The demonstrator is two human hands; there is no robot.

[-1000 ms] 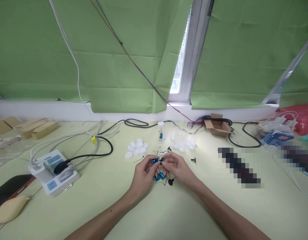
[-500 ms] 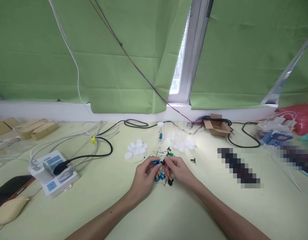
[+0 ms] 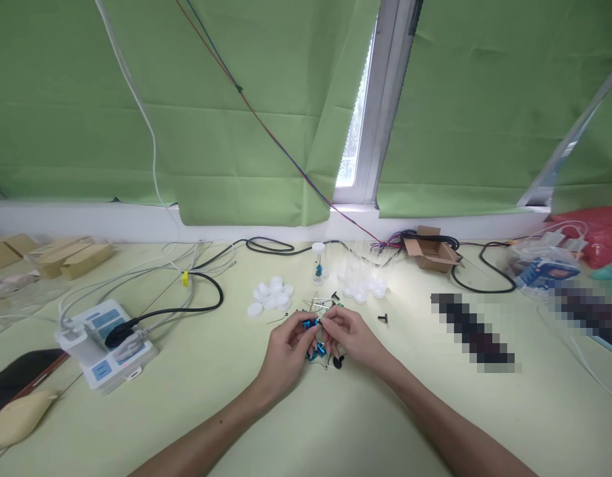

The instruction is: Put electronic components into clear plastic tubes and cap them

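Observation:
My left hand [image 3: 289,344] pinches a small shiny blue metal part [image 3: 310,323] between thumb and fingers. At its right end my right hand [image 3: 350,332] is closed, its fingertips over a small black piece that is mostly hidden. Under and around both hands lie more blue parts [image 3: 320,349], a round black knob [image 3: 338,362] and thin metal wires [image 3: 320,303]. A black T-shaped piece [image 3: 383,318] rests to the right. Behind the hands a clear capped bottle [image 3: 318,264] stands upright with a blue part inside.
White round caps [image 3: 273,296] are heaped left of the bottle, and clear containers [image 3: 360,281] stand to its right. A power strip [image 3: 110,338] with plugs is at the left. Cables and an open cardboard box [image 3: 432,252] line the back, with a plastic bag [image 3: 549,262] farther right.
My right fingertips have shifted slightly up and left, and now cover most of the black piece that showed before. My left hand stays in place with the blue part.

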